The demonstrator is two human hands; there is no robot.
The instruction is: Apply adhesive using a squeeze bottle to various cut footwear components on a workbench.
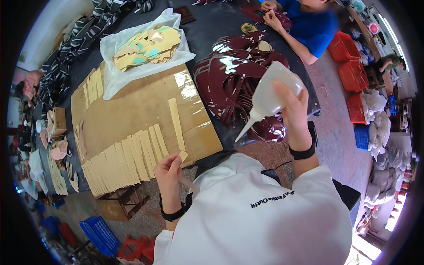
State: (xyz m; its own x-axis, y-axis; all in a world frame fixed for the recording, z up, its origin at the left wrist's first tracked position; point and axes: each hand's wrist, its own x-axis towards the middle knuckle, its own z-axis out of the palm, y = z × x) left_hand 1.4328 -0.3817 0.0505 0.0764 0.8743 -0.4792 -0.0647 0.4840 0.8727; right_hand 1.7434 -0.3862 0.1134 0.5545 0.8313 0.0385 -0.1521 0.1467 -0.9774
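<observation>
My right hand (295, 106) is wrapped round a translucent white squeeze bottle (270, 90), tilted so its long thin nozzle points down and to the left. Between the fingertips of my left hand (168, 171) is pinched a thin tan strip (183, 155), with a paler length trailing below the hand. A brown cardboard sheet (128, 110) lies just beyond that hand. Along its near edge runs a row of flat tan strips (115, 165), side by side, and one separate strip (176, 123) rests farther right. The nozzle tip hangs apart from the left hand's strip.
Glossy maroon shoe-upper pieces (221, 84) are heaped beyond the bottle. Tan cut pieces (152, 46) lie on a white plastic bag (115, 84). Across the dark table, a person in a blue shirt (309, 26) handles a maroon piece. Red crates (353, 75) stand on the floor at right.
</observation>
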